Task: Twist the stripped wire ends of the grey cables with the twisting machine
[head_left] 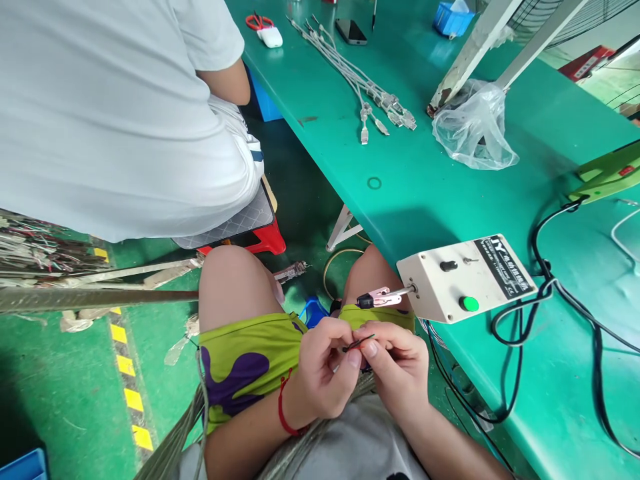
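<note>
Greyish cables: A bundle of long, thin, greyish cables (pixel 175 433) lies beside and across the lap, partly hidden under the forearms.
Thin wires: The short, thin wire ends, dark and orange-red (pixel 360 343), are above the lap, just in front of the body.
Left hand: The left hand (pixel 327 373), with a red cord bracelet (pixel 283 407) at its wrist, is closed, and its thumb and forefinger pinch the wire ends.
Right hand: The right hand (pixel 400 367) is also closed and grips the same wires from the other side.
Finger work: In my judgement it is under way and not finished, because both hands hold the wires. Whether the ends are separated, bare or twisted is too small to tell.
Pink clip: The small pink clip with black tip (pixel 383 298) is near the hands, on a metal shaft, and I see no wire in it.
Control box: The off-white box with green button (pixel 467 279) rests on the green tabletop (pixel 425 180).
USB cables: Farther away, several pale grey cables with USB plugs (pixel 383 99) lie together, apart from the hands; whether they are complete, I cannot tell.
</note>
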The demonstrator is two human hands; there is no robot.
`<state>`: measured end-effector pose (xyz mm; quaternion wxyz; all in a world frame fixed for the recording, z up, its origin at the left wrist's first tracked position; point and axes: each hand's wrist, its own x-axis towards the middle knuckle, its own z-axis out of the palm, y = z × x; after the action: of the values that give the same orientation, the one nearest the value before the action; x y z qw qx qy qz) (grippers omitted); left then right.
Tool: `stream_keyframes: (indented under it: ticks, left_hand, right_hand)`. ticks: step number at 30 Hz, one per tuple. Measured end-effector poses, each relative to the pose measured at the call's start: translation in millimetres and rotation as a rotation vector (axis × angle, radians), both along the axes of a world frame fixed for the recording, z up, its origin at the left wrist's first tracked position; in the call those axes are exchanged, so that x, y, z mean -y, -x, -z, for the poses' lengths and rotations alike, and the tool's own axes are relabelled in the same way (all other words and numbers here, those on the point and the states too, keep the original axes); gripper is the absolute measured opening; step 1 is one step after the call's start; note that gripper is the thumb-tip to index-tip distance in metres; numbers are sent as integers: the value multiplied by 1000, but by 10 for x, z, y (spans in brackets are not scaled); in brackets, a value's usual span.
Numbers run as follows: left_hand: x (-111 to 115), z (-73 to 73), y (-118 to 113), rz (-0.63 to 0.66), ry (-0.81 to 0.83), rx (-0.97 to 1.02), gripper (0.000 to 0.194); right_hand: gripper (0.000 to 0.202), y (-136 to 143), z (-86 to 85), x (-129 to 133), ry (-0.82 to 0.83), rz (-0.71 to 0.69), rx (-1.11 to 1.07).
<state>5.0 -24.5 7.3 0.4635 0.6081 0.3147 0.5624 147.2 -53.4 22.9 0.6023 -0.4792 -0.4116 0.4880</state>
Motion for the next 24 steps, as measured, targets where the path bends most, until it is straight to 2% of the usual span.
stream_keyframes:
  ticks: [5, 12, 16, 19, 24]
  left_hand:
    - [23, 51, 10, 33, 43, 28, 8]
    - [55, 206, 11, 63, 52, 111, 15]
    - [73, 243, 12, 86, 82, 136, 12]
    - [64, 192, 14, 68, 83, 117, 11]
    - [14, -24, 16, -20, 43, -23, 14]
  right_hand:
    - [11, 19, 1, -12, 18, -11, -43]
    - [4, 39, -72, -58, -23, -34, 4]
    - [9, 47, -111, -78, -4, -51, 5]
    - [15, 45, -120, -80, -32, -32, 52]
    - [22, 4, -110, -45, -71, 46, 177]
